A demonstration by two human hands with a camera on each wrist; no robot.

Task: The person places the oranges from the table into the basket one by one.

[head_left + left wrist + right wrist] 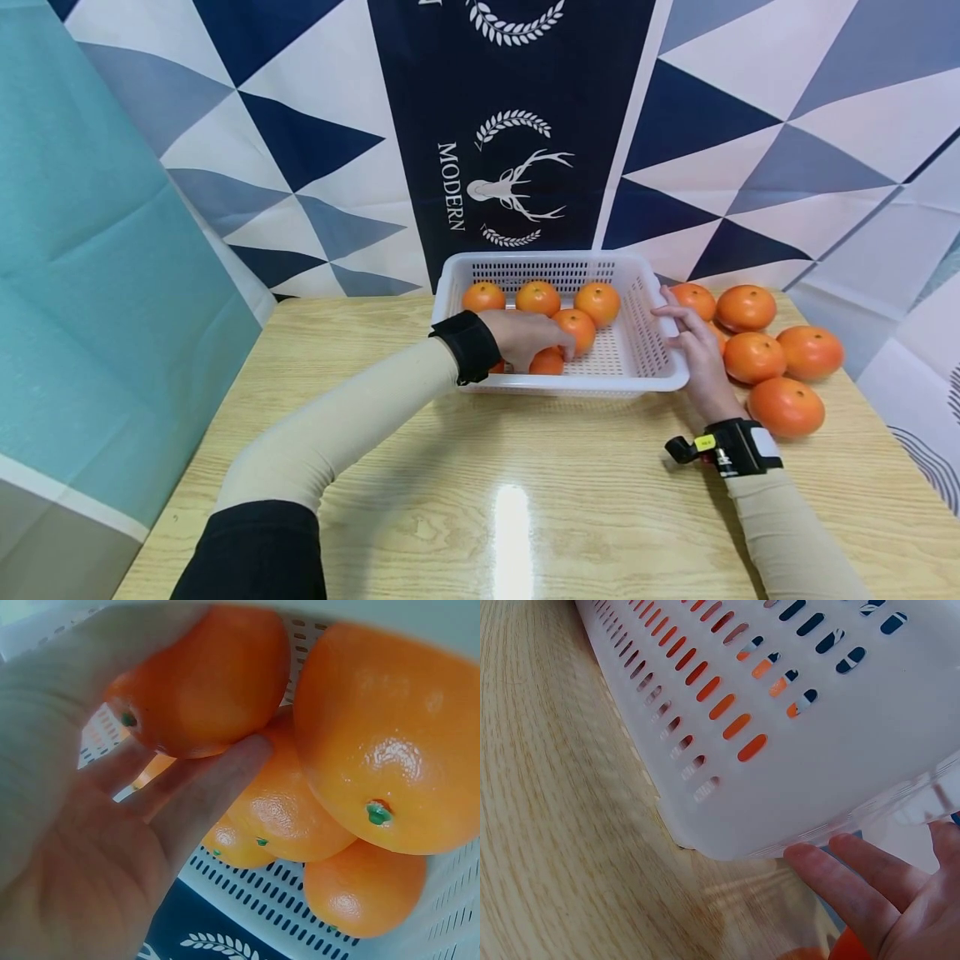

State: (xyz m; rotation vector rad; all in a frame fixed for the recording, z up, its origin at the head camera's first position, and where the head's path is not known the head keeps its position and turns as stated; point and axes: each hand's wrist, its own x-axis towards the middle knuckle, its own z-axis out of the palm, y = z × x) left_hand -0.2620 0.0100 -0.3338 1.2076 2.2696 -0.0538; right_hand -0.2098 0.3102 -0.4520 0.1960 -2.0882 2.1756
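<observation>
In the head view a white slotted plastic basket (592, 383) stands at the back of the table. My left hand (528, 333) reaches over its front rim. Seen from the left wrist, thumb and fingers grip an orange (217, 682) with a small green stem mark; in the head view the hand partly covers it. Other oranges (597, 303) lie close around this hand inside the basket. My right hand (701, 358) is at the basket's right end, fingers extended. Two of its fingertips (806, 859) touch the outer wall in the right wrist view.
Several loose oranges (787, 407) lie on the wooden table (420, 533) just right of the basket, close by the right hand and wrist. Behind the basket hangs a patterned cloth (517, 100); a teal sheet (97, 250) borders the left side.
</observation>
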